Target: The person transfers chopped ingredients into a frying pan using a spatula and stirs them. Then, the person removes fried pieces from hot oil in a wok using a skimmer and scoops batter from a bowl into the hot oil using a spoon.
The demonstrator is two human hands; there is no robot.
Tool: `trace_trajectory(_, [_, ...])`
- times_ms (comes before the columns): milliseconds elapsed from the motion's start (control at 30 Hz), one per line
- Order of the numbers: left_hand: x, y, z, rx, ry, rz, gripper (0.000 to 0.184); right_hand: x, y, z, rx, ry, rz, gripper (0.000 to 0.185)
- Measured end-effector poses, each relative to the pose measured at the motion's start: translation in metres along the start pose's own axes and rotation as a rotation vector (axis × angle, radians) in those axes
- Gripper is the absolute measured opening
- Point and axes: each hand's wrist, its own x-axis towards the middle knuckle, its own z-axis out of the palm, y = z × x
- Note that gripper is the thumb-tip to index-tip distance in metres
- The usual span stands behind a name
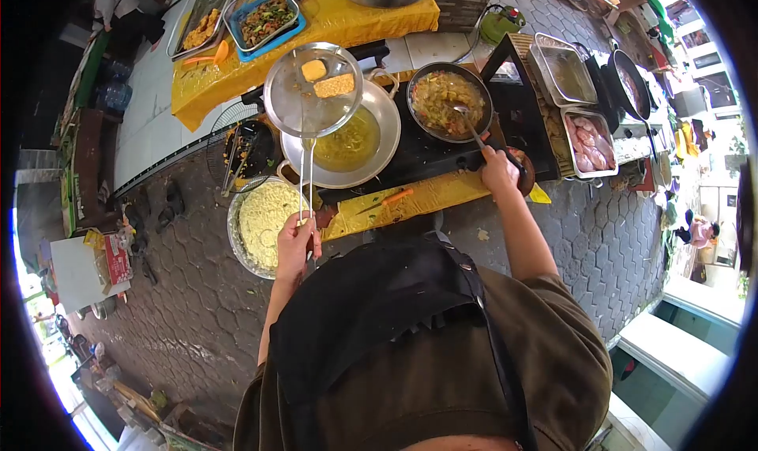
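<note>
My left hand [297, 242] is closed around the long wire handle of a mesh strainer [286, 107]. Two golden fried pieces [333, 86] lie in its mesh. The strainer is held above a wide metal wok [385, 131] of yellow oil [347, 143]. On the right, my right hand [499, 171] grips the dark handle of a metal cooking spoon [467, 122]. Its head rests in a black frying pan [409, 95] of chopped vegetables in sauce [442, 92]. Below the wok, near my left wrist, sits a basin of pale yellow shredded food [267, 218].
An orange-handled knife [395, 197] lies on the yellow-covered front ledge [430, 206]. Trays of cooked food [260, 20] stand on the yellow table behind. At right are a tray of raw meat [591, 141] and another pan [628, 88]. A green gas cylinder [499, 26] stands at the back.
</note>
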Motion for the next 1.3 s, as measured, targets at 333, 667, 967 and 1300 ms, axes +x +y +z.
trace_trajectory(333, [0.020,-0.038,-0.014,-0.110,-0.054,-0.075,0.014,-0.006,0.010,0.033,-0.028,-0.106,0.006,0.025])
trace_trajectory(667, [0.068,-0.050,-0.110,-0.183,0.320,0.058,0.016,-0.006,-0.001,-0.012,-0.011,-0.019,0.048,0.037])
trace_trajectory(967, [0.121,-0.073,-0.193,-0.213,0.465,-0.026,0.017,-0.010,0.000,0.032,-0.036,-0.096,0.029,0.025])
trace_trajectory(1300, [0.125,-0.049,-0.236,-0.156,0.470,-0.007,0.015,0.034,-0.011,0.002,0.146,0.017,0.139,0.047])
